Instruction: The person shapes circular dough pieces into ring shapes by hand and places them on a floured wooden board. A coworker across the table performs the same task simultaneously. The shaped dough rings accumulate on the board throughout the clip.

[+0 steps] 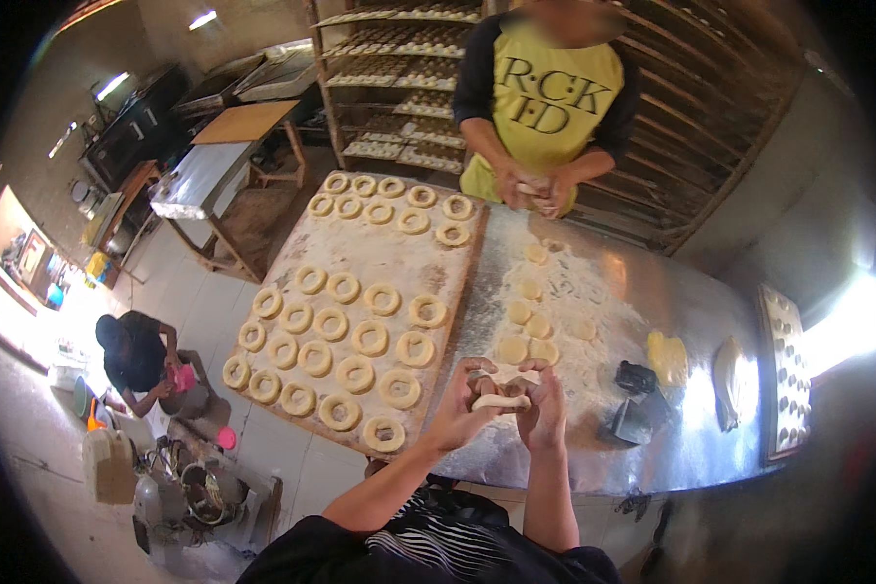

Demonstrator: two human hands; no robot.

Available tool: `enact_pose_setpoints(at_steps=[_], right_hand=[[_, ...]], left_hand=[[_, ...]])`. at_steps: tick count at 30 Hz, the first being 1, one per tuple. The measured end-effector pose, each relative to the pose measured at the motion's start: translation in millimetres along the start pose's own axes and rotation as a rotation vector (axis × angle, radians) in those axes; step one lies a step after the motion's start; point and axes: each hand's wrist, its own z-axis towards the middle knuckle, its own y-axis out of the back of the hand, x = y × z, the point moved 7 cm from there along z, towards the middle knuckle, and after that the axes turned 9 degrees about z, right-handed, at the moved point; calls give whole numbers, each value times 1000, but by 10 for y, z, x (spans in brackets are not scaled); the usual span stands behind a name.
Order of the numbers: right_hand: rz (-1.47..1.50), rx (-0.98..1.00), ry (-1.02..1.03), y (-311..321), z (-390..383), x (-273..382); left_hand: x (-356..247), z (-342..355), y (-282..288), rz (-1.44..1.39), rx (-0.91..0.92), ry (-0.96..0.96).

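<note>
Between my left hand (462,409) and my right hand (540,409), a pale piece of dough (500,401) is held at the near part of the steel table (565,467), with fingers of both hands curled into and around it. Just beyond my hands lie several flat dough rounds (518,311) on scattered flour (579,292). To my left, a floured wooden board (350,253) holds several rows of shaped dough rings (370,338).
A co-worker (545,117) stands across the table, handling dough before shelves of trays (389,88). Another person (136,360) bends over a bucket at left. At right lie a yellow cloth (668,355), dark tools (636,378) and a tray of rounds (784,375).
</note>
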Motion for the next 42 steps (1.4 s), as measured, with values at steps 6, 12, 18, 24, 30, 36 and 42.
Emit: enact_pose_setpoints(at_steps=[6,12,18,24,30,36,42], right_hand=[[170,234,21,-810,160,-150],[-60,365,22,-1388,384,-342],[-701,282,230,-1955,785,-697],[-76,225,-27,-2513,1164,-1309],[-615,489,173,-3179,1647,-1668],[-263,273,-125,-3245,1968,-2027],[-423,684,282,-3580,2225,-2070]], left_hand=[[-208,-64,613,577,-362,83],[-503,-145,941,1010,-268,-66],[-656,-208,1665,925,-338,-44],[-954,-87,2512,885,-436,-42],[-1204,107,3287,1064,-431,-60],[-1314,199,3722,881,-496,39],[-1338,297,4037,885,-556,106]])
